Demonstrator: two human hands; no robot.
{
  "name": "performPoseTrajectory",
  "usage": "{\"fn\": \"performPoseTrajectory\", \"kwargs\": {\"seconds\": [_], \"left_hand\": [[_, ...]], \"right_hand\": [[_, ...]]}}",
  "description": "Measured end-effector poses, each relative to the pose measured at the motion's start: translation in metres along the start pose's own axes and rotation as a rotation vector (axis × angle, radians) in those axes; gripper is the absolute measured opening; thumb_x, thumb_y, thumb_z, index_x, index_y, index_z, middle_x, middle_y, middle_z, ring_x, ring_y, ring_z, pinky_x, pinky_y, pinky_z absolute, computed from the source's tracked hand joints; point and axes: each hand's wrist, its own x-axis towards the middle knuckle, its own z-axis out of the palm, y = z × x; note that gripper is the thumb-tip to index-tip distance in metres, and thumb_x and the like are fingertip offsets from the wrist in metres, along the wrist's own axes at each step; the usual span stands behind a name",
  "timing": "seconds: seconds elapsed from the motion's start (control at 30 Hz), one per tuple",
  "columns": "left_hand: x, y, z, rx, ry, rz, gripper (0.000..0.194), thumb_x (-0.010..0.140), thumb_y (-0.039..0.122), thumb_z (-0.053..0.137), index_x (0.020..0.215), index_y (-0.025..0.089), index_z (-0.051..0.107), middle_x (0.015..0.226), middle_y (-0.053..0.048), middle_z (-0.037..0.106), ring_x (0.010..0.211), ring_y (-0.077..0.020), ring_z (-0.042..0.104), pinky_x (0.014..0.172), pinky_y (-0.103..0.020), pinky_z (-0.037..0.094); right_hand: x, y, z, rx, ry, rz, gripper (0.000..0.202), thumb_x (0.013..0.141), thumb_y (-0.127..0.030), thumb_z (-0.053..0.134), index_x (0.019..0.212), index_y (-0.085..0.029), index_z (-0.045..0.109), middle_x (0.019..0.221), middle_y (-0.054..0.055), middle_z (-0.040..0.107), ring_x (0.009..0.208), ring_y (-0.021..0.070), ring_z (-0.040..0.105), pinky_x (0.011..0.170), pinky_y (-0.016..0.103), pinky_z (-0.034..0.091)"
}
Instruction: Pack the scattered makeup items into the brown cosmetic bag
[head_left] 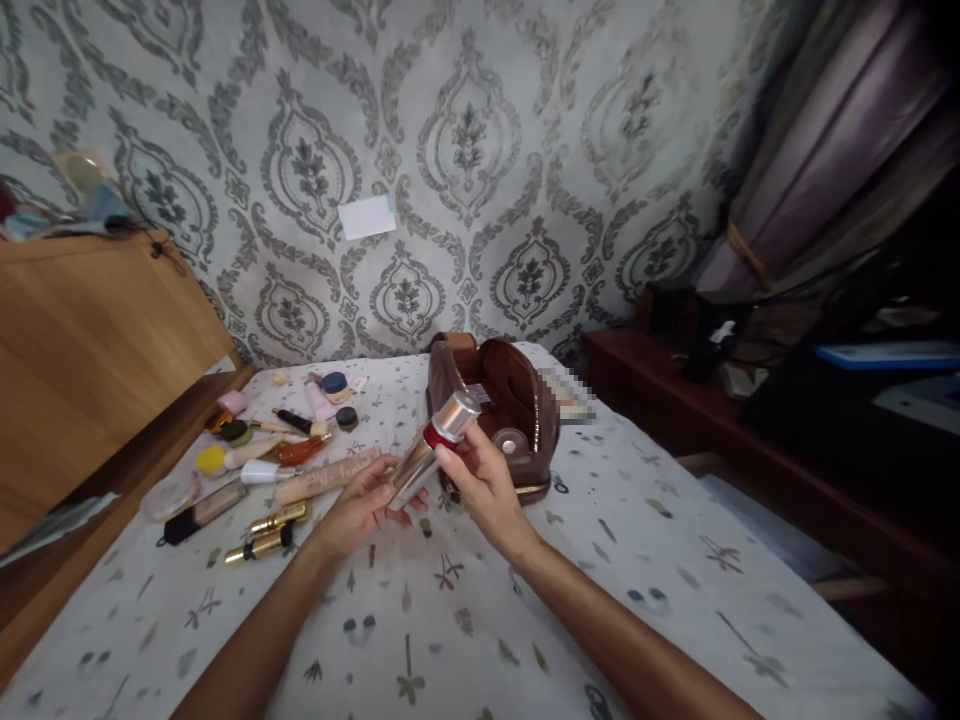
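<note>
One leafy-print sheet (570, 640), brown bag (514, 400) gaping unzipped on it, left hand (364, 505) and right hand (487, 490) both holding a tilted silver-capped bottle (416, 470) just in front of the bag, two gold tubes (259, 546) off left.

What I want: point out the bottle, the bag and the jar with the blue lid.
Bottle (417, 466): head view, on its body, below the red band.
Bag (511, 388): head view, on its brown inner wall.
Jar (334, 383): head view, on its blue lid.
</note>
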Motion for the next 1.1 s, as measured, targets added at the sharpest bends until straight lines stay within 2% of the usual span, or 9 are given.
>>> {"fn": "performPoseTrajectory", "kwargs": {"seconds": [0.1,0.2,0.3,0.4,0.53,0.63,0.8,0.97,1.1], "left_hand": [[0.0,0.0,-0.001,0.002,-0.029,-0.002,0.048,0.072,0.048,0.082,0.107,0.02,0.065,0.089,-0.008,0.071,0.073,-0.0221,0.07,0.054,-0.027,0.052],[0.002,-0.001,-0.001,0.038,0.066,0.106,0.051,0.065,0.041,0.088,0.106,0.02,0.065,0.092,-0.005,0.068,0.071,-0.0178,0.066,0.052,-0.023,0.05],[0.003,0.001,-0.002,0.102,0.162,0.194,0.049,0.063,0.032,0.088,0.105,0.022,0.065,0.099,-0.002,0.063,0.07,-0.0123,0.058,0.053,-0.02,0.047],[0.001,0.005,0.0,0.176,0.205,0.242,0.046,0.063,0.027,0.087,0.103,0.021,0.064,0.098,-0.001,0.06,0.076,-0.0128,0.057,0.062,-0.02,0.046],[-0.001,0.008,0.007,0.246,0.199,0.303,0.046,0.062,0.026,0.086,0.101,0.022,0.063,0.093,0.0,0.061,0.084,-0.0168,0.058,0.073,-0.023,0.046],[0.0,0.007,0.01,0.239,0.193,0.301,0.046,0.063,0.029,0.086,0.103,0.022,0.063,0.097,-0.002,0.06,0.083,-0.0164,0.057,0.068,-0.022,0.047],[0.002,0.004,0.006,0.181,0.12,0.223,0.044,0.071,0.04,0.082,0.106,0.019,0.066,0.094,-0.004,0.061,0.068,-0.0128,0.052,0.049,-0.019,0.042],[0.003,0.004,0.005,0.185,0.204,0.272,0.041,0.063,0.03,0.087,0.097,0.017,0.068,0.087,-0.003,0.062,0.076,-0.0139,0.057,0.062,-0.021,0.047],[0.001,0.007,0.008,0.229,0.233,0.334,0.042,0.06,0.023,0.088,0.096,0.019,0.067,0.09,-0.001,0.063,0.081,-0.0151,0.06,0.071,-0.023,0.049]], "right_hand": [[-0.001,0.001,-0.002,-0.035,-0.015,0.02,0.034,0.091,-0.05,0.057,0.11,-0.021,0.058,0.099,0.006,0.065,0.092,0.0204,0.062,0.088,0.035,0.051],[-0.003,0.0,-0.005,-0.072,0.002,-0.005,0.035,0.091,-0.049,0.058,0.111,-0.02,0.06,0.103,0.007,0.066,0.098,0.0212,0.062,0.092,0.036,0.051],[-0.007,-0.004,-0.01,-0.137,0.04,0.015,0.036,0.09,-0.049,0.06,0.109,-0.019,0.062,0.093,0.005,0.066,0.084,0.0186,0.063,0.078,0.032,0.054],[-0.013,-0.008,-0.017,-0.221,0.094,0.063,0.036,0.089,-0.051,0.061,0.101,-0.018,0.063,0.078,0.002,0.062,0.061,0.013,0.053,0.056,0.026,0.048],[-0.018,-0.014,-0.026,-0.236,0.175,0.075,0.033,0.087,-0.051,0.063,0.086,-0.018,0.06,0.072,0.001,0.058,0.061,0.0125,0.049,0.054,0.024,0.045],[-0.02,-0.017,-0.03,-0.198,0.198,0.087,0.031,0.086,-0.049,0.066,0.081,-0.019,0.059,0.071,0.0,0.057,0.062,0.0121,0.05,0.057,0.024,0.046],[-0.027,-0.018,-0.037,-0.132,0.197,0.089,0.03,0.081,-0.046,0.072,0.094,-0.02,0.064,0.079,0.0,0.061,0.067,0.0128,0.054,0.065,0.026,0.052],[-0.036,-0.019,-0.043,-0.136,0.17,0.14,0.041,0.082,-0.047,0.071,0.114,-0.024,0.063,0.098,0.004,0.066,0.07,0.0145,0.06,0.067,0.03,0.057],[-0.041,-0.019,-0.046,-0.207,0.166,0.175,0.043,0.084,-0.047,0.069,0.119,-0.023,0.06,0.084,0.002,0.067,0.06,0.0135,0.057,0.06,0.029,0.054]]}}
